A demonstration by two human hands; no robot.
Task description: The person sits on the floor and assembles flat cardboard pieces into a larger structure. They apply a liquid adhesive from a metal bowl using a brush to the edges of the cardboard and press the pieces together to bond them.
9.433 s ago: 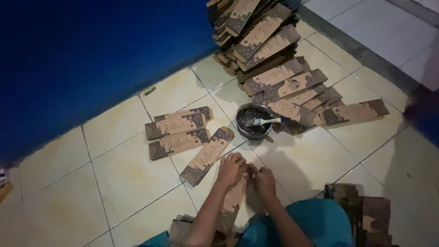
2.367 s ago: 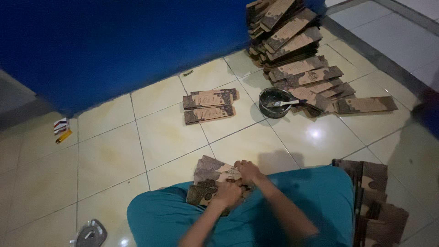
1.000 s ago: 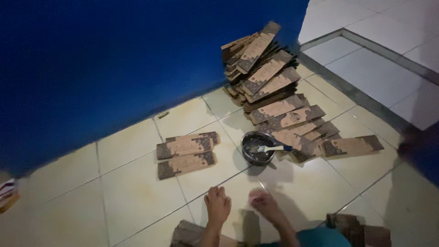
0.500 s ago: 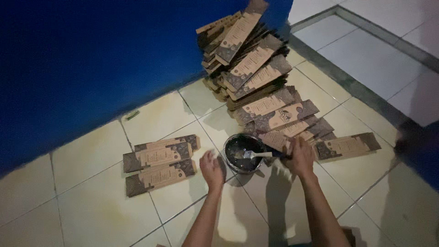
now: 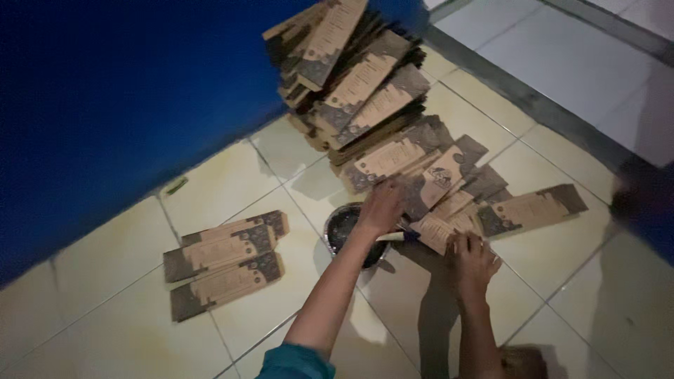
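Note:
My left hand (image 5: 382,207) reaches over a dark round bowl (image 5: 342,226) and grips the edge of a flat brown cardboard piece (image 5: 437,181), which is lifted off the spread of similar pieces. My right hand (image 5: 472,256) rests with curled fingers on the near edge of another cardboard piece (image 5: 434,231); I cannot see whether it grips it. A brush handle (image 5: 397,236), white with a blue part, sticks out of the bowl between my two hands.
A tall leaning pile of flat cardboard pieces (image 5: 351,77) stands against the blue wall (image 5: 105,105). More pieces (image 5: 530,209) lie spread on the tiled floor to the right. A few pieces (image 5: 225,263) lie side by side on the left.
Both hands have moved away from my lap to the spread of cardboard by the bowl. The left hand now holds a piece, and the view has shifted toward the pile.

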